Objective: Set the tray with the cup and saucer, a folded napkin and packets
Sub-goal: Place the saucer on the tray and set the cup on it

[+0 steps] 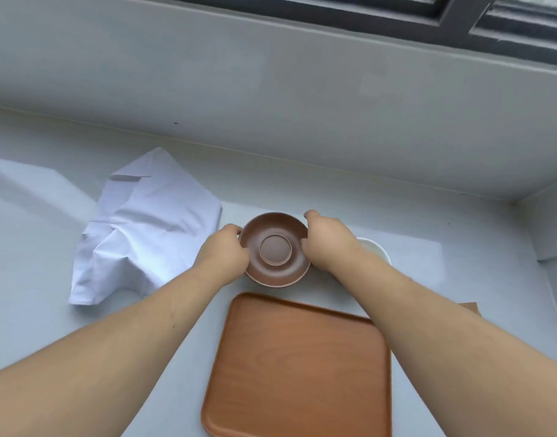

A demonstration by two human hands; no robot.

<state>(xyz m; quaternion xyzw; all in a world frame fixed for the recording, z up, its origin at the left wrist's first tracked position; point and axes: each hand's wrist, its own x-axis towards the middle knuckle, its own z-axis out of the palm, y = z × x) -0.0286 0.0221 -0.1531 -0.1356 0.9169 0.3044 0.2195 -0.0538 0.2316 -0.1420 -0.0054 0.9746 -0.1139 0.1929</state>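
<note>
A brown round saucer (274, 249) sits just beyond the far edge of the wooden tray (299, 367). My left hand (223, 252) grips the saucer's left rim and my right hand (326, 244) grips its right rim. Whether the saucer rests on the white counter or is lifted off it, I cannot tell. A white cup (373, 249) stands right of the saucer, mostly hidden behind my right wrist. A crumpled white napkin (144, 228) lies unfolded to the left. The tray holds nothing. A brown packet corner (469, 308) peeks out beside my right forearm.
A white wall runs along the back of the counter, with a dark window frame (460, 23) above it. A white ledge (551, 241) bounds the counter at the right.
</note>
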